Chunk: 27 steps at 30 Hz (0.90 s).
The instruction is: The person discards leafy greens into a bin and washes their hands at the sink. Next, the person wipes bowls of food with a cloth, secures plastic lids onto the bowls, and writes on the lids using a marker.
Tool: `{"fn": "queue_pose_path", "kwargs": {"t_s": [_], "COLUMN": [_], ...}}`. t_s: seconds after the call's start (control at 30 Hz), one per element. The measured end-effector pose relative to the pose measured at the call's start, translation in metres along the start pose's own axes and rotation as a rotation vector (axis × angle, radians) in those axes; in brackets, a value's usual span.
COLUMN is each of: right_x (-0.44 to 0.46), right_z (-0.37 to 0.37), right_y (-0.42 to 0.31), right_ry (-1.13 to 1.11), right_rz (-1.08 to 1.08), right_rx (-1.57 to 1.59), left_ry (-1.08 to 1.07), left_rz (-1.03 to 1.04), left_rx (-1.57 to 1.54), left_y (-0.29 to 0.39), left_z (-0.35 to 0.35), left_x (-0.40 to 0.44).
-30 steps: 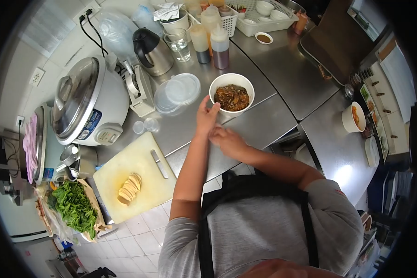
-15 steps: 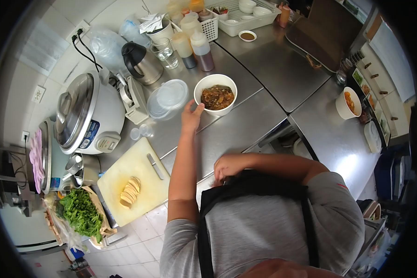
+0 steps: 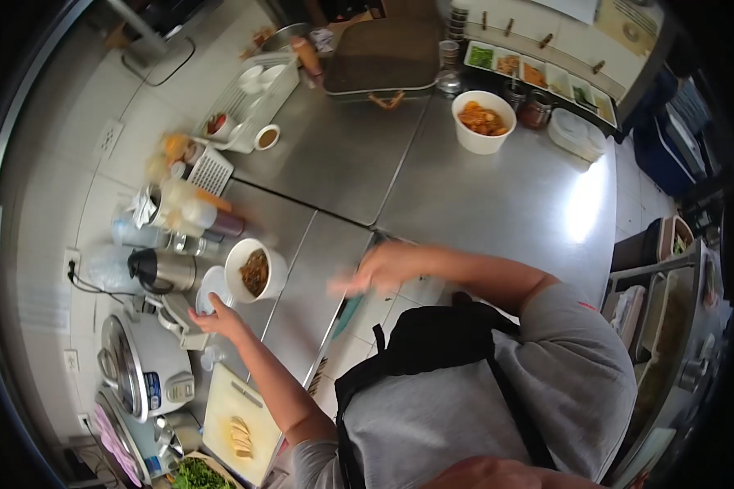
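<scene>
My left hand is at the near edge of the clear plastic lids, its thumb and fingers spread; whether it touches them I cannot tell. Just right of the lids stands a white bowl with dark brown, saucy food inside. My right hand hangs over the counter's front edge, away from the bowl, its fingers smeared by motion. Nearer to me, a cutting board bears a row of pale slices.
A rice cooker, kettle and sauce bottles line the left wall. At the back right stand a bowl of orange-red food, a lidded container and a garnish tray. A large brown pan sits at the back.
The view has turned to the right. My left hand has left the bowl's rim and moved to the lids. My right hand has come away from my body, out over the counter edge.
</scene>
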State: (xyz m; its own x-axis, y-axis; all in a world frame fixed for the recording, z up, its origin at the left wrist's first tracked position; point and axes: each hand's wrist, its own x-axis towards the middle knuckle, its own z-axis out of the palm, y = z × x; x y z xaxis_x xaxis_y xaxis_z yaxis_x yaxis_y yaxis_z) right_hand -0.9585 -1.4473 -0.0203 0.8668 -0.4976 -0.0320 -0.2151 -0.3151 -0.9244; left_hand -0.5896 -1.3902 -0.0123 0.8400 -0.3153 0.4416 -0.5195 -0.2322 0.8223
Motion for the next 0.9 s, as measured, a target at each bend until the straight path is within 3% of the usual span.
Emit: {"fn": "queue_pose_path", "kwargs": {"t_s": [0.03,0.07,0.1,0.13,0.23,0.3,0.4,0.5,0.6,0.73,0.9], "right_x": [-0.033,-0.051,-0.071,-0.092,-0.151,-0.181,-0.218,-0.254,-0.287,-0.303,-0.282], "right_z": [-0.054,-0.073,-0.095,-0.112,-0.119,-0.110,-0.121,-0.152,-0.185,-0.225,-0.259], "right_y": [-0.037,0.000,0.015,0.032,0.059,0.074,0.086,0.072,0.054,0.056,0.061], "right_ry": [0.146,0.328,0.491,0.550,0.702,0.723,0.670,0.935,1.123,1.146,1.060], "right_rz": [0.101,0.171,0.187,0.221,0.498,0.475,0.513,0.569,0.443,0.414,0.273], "right_rx": [-0.131,0.040,-0.228,-0.451,-0.921,-0.922,-0.631,-0.317,-0.449,-0.031,0.254], "left_ry": [-0.012,-0.019,-0.162,-0.491,-1.061,-1.315,-1.629,-1.681,-1.675,-1.685,-1.716], "left_rz": [0.076,0.150,0.190,-0.116,-0.150,-0.294,-0.395,-0.489,-0.599,-0.547,-0.745], "left_rx": [-0.098,-0.195,-0.081,-0.346,-0.355,-0.348,-0.165,-0.065,0.038,0.091,-0.126], "left_y": [0.026,0.051,0.076,0.103,0.164,0.197,0.246,0.288,0.301,0.311,0.291], "left_z": [0.010,0.022,0.039,0.060,0.128,0.169,0.221,0.257,0.287,0.285,0.261], "left_x": [-0.010,-0.021,-0.039,-0.062,-0.149,-0.211,-0.284,-0.326,-0.345,-0.345,-0.313]}}
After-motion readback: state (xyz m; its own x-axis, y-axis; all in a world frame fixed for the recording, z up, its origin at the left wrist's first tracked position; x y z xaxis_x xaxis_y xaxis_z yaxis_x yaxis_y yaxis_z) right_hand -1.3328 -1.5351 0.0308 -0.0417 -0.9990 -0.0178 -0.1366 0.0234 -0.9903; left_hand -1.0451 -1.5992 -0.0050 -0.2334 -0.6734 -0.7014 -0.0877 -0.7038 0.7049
